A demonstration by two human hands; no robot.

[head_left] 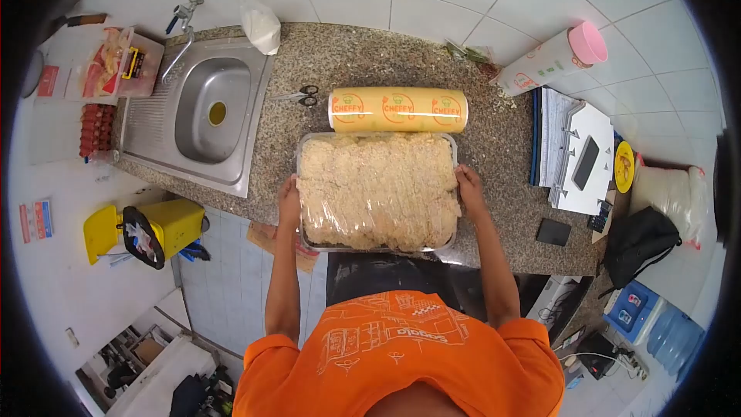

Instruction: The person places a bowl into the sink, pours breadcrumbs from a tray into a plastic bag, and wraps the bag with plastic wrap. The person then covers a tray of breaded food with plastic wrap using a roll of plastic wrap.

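Note:
A rectangular tray (454, 241) full of pale, crumb-coated pieces (378, 189) lies at the front edge of the counter, and shiny plastic film covers its top. My left hand (289, 202) grips the tray's left side, its fingers partly hidden against the rim. On the opposite side my right hand (470, 189) is closed on the tray's edge. Right behind the tray lies a big yellow roll of cling film (397, 110) printed "CHEFFY". A pair of scissors (297, 96) with black handles rests to the left of the roll.
A steel sink (255, 100) is set into the granite counter (347, 54) at left. Folders with a dark phone (586, 162) lie on the right, near a black flat object (553, 232). A pink-topped roll (540, 62) leans at the back wall. A yellow bin (174, 224) stands below left.

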